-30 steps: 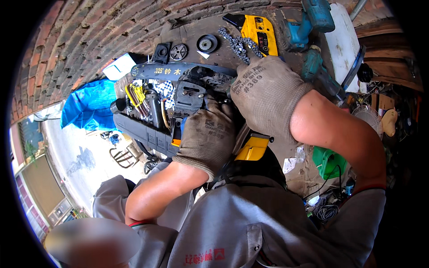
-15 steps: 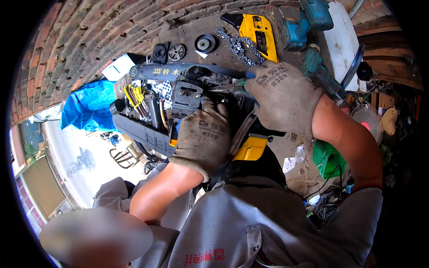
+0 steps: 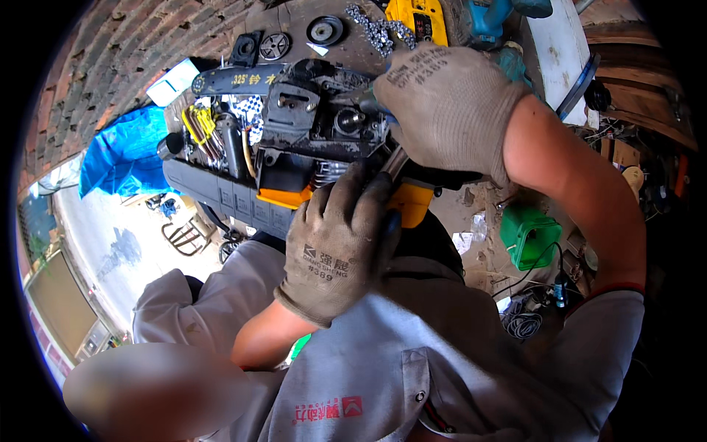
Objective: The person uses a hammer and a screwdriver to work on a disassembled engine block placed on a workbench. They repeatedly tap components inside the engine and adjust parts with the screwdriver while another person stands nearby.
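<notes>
Left hand (image 3: 331, 239) drawn back from chainsaw plate (image 3: 292, 105), hold unclear; right hand (image 3: 449, 103) still grips tool (image 3: 363, 100).

shows matt knitted cloth on the gloves (image 3: 331, 254), a dull, grimy finish on the dark machine (image 3: 291, 103), shiny metal on the chain (image 3: 379, 31), crinkled plastic on the tarp (image 3: 121, 158).

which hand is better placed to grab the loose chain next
Right, probably: the right hand is close to the chain, though it may grip a tool; the left hand is farther, by the black machine.
</notes>
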The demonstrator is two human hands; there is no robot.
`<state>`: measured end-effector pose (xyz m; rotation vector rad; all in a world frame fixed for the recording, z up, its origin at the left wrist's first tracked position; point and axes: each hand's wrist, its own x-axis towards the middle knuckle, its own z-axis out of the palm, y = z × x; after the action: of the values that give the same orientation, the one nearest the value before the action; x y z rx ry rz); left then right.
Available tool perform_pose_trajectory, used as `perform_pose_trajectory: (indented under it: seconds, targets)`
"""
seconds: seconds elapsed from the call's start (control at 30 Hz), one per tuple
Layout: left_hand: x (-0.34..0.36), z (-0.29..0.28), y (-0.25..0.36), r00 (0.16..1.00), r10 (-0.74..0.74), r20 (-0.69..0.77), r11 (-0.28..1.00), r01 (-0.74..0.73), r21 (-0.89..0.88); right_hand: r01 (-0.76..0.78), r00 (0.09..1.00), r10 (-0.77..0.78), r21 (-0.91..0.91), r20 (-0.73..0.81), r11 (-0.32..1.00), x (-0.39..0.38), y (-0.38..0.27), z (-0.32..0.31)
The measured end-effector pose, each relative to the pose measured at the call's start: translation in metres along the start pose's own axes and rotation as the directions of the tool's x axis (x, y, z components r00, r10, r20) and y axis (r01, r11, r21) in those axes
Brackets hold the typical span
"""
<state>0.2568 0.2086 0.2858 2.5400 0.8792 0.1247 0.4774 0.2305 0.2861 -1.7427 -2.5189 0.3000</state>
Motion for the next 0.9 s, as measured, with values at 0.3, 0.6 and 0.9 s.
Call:
perform_pose_trajectory:
  seconds: [0.3, 0.6, 0.9]
  targets:
    - [-0.014, 0.045, -0.001, 0.957, -0.083, -0.279, 0.985, 0.037, -0.166, 0.299, 0.941, -0.241, -0.247, 0.239, 0.922, 0.020, -0.011, -0.026]
    - [-0.020, 0.045, -0.002, 0.953, -0.116, -0.279, 0.984, 0.071, -0.166, 0.537, 0.841, -0.445, -0.386, 0.307, 0.750, 0.046, -0.027, -0.030]
    - [-0.022, 0.052, -0.005, 0.938, -0.093, -0.335, 0.986, 0.040, -0.160, 0.598, 0.801, -0.508, -0.464, 0.317, 0.653, 0.053, -0.028, -0.030]
